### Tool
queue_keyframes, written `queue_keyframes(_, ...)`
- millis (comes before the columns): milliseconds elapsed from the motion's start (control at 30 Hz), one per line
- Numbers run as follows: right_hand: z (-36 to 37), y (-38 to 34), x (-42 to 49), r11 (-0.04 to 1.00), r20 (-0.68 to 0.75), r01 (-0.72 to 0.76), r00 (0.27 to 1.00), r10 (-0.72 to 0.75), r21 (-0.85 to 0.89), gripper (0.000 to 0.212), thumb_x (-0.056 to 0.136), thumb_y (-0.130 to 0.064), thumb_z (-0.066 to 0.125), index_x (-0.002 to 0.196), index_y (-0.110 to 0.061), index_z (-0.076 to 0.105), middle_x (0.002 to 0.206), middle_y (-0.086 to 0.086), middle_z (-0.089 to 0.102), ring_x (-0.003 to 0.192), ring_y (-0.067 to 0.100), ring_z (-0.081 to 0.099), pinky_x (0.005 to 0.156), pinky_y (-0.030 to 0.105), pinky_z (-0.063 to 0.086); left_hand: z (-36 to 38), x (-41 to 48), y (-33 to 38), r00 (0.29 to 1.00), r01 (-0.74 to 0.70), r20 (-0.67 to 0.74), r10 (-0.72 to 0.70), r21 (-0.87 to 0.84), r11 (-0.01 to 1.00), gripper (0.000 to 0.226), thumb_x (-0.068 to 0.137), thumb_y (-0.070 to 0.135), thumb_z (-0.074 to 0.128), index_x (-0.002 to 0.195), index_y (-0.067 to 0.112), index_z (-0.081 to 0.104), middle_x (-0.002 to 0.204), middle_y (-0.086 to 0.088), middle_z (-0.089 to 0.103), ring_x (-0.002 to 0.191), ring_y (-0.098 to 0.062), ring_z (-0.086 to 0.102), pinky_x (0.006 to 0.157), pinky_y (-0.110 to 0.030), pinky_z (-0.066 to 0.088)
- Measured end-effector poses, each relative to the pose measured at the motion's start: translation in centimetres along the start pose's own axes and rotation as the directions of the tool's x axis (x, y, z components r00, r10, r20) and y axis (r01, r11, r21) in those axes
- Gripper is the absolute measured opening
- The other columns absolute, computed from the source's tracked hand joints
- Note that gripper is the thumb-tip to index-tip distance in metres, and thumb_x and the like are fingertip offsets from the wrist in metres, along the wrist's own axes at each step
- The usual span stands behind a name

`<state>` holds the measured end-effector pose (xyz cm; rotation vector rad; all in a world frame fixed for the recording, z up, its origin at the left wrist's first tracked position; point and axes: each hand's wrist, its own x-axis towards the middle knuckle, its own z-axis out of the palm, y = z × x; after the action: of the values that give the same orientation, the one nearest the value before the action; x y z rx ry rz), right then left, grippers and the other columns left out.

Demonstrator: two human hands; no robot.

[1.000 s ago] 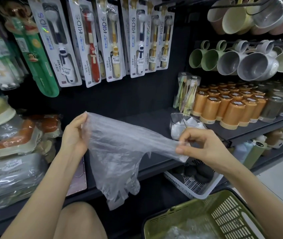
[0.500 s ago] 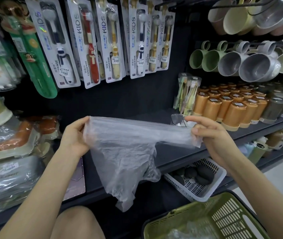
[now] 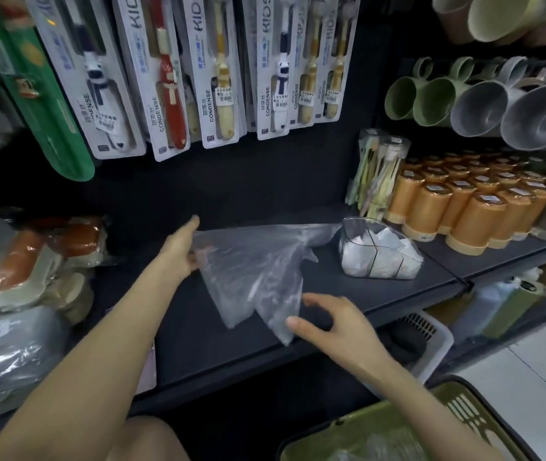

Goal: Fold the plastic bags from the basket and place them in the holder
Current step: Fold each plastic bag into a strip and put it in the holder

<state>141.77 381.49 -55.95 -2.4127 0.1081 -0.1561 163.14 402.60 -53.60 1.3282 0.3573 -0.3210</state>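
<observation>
Your left hand (image 3: 178, 251) pinches the left edge of the clear plastic bag (image 3: 255, 271), fingers curled on it. The bag lies spread flat mid-shelf (image 3: 348, 294), its tail reaching the front edge. Your right hand (image 3: 341, 331) is apart from the left, fingers spread loose, thumb at the bag's lower tip. The clear holder (image 3: 378, 257) with folded bags sits just right of the bag. The green basket (image 3: 474, 417) is below the shelf's front edge, to the right.

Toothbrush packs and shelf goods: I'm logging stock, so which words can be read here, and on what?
"KIDS": top of the hanging toothbrush packs.
"CONDENSE": down the side of those packs; the Chinese characters beside it are too blurred.
Too small to read: price stickers on the packs.
Blurred, unreadable: lid labels on the orange canisters.
No text on the plastic bag or clear holder.
</observation>
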Motion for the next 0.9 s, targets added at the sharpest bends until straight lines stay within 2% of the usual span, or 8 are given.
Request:
queue_keyframes(67, 1.5, 0.4, 0.2, 0.998, -0.037, -0.056, 0.998, 0.057, 0.038, 0.060, 0.076, -0.069, 0.058, 0.115, -0.024, 0.067, 0.111, -0.013, 0.066, 0.106, 0.007, 0.057, 0.089, 0.026, 0.046, -0.4, -1.3, 0.0, 0.993, 0.089, 0.092, -0.079, -0.107, 0.990, 0.059, 0.088, 0.057, 0.057, 0.117, 0.005, 0.054, 0.109, -0.015, 0.061, 0.102, -0.029, 0.060, 0.088, -0.042, 0.050)
queue_keyframes(167, 3.0, 0.4, 1.0, 0.975, -0.136, -0.110, 0.981, 0.138, 0.195, 0.020, 0.089, -0.037, 0.065, 0.088, -0.018, 0.071, 0.083, -0.008, 0.070, 0.083, 0.008, 0.064, 0.072, 0.026, 0.048, -1.8, -3.9, -2.1, 0.990, 0.136, 0.033, -0.136, 0.026, 0.990, 0.069, 0.092, 0.052, 0.054, 0.137, 0.002, 0.041, 0.127, -0.022, 0.054, 0.116, -0.035, 0.054, 0.092, -0.044, 0.046)
queue_keyframes(267, 3.8, -0.2, 1.6, 0.922, -0.157, -0.160, 0.961, 0.227, 0.352, 0.022, 0.091, -0.026, 0.064, 0.074, -0.014, 0.067, 0.067, -0.003, 0.066, 0.067, 0.013, 0.061, 0.067, 0.032, 0.047, -2.8, -7.3, -5.0, 0.981, 0.187, 0.038, -0.191, 0.090, 0.978, 0.054, 0.097, 0.037, 0.053, 0.131, -0.003, 0.045, 0.124, -0.024, 0.056, 0.108, -0.035, 0.058, 0.086, -0.042, 0.049)
queue_keyframes(500, 4.8, -2.3, 1.3, 0.853, -0.126, -0.148, 0.962, 0.242, 0.501, 0.024, 0.091, -0.021, 0.063, 0.068, -0.013, 0.066, 0.056, -0.010, 0.058, 0.058, 0.006, 0.053, 0.064, 0.033, 0.047, -0.9, -11.1, -8.2, 0.995, -0.060, 0.089, 0.050, 0.122, 0.991, 0.012, 0.093, 0.015, 0.062, 0.099, 0.004, 0.062, 0.095, -0.015, 0.066, 0.089, -0.025, 0.066, 0.077, -0.032, 0.057)
queue_keyframes(600, 4.2, -2.7, 0.8, 0.833, -0.099, -0.157, 0.964, 0.245, 0.531, 0.022, 0.091, -0.023, 0.063, 0.073, -0.012, 0.069, 0.071, 0.003, 0.066, 0.074, 0.023, 0.063, 0.077, 0.045, 0.053, -0.4, -10.3, -8.4, 0.998, 0.008, 0.063, -0.010, 0.033, 0.999, 0.005, 0.094, 0.009, 0.060, 0.091, 0.005, 0.060, 0.084, -0.013, 0.063, 0.078, -0.022, 0.064, 0.067, -0.028, 0.055)
queue_keyframes(667, 3.6, -2.8, 0.6, 0.822, -0.089, -0.156, 0.966, 0.242, 0.547, 0.021, 0.090, -0.022, 0.064, 0.073, -0.012, 0.069, 0.077, 0.010, 0.067, 0.074, 0.021, 0.061, 0.080, 0.048, 0.052, 0.0, -10.1, -8.4, 0.997, 0.029, 0.067, -0.028, -0.002, 1.000, 0.009, 0.092, 0.014, 0.064, 0.089, 0.007, 0.058, 0.081, -0.009, 0.061, 0.077, -0.020, 0.062, 0.065, -0.027, 0.053)
queue_keyframes(767, 2.8, -3.0, 0.6, 0.820, -0.065, -0.159, 0.971, 0.232, 0.549, 0.020, 0.090, -0.020, 0.064, 0.076, -0.006, 0.069, 0.082, 0.015, 0.067, 0.075, 0.022, 0.060, 0.080, 0.045, 0.053, 0.5, -9.9, -8.2, 0.997, -0.007, 0.082, 0.005, 0.029, 1.000, 0.014, 0.090, 0.024, 0.067, 0.092, 0.013, 0.059, 0.084, -0.005, 0.059, 0.080, -0.018, 0.059, 0.065, -0.027, 0.052)
queue_keyframes(900, 2.1, -2.8, 0.6, 0.827, -0.005, -0.166, 0.980, 0.201, 0.538, 0.024, 0.090, -0.017, 0.063, 0.084, 0.006, 0.065, 0.088, 0.026, 0.063, 0.074, 0.017, 0.054, 0.071, 0.039, 0.050, 1.0, -9.6, -7.7, 0.998, -0.016, 0.069, 0.013, 0.038, 0.999, 0.004, 0.092, 0.010, 0.061, 0.089, 0.011, 0.063, 0.082, -0.006, 0.059, 0.073, -0.016, 0.056, 0.062, -0.027, 0.050)
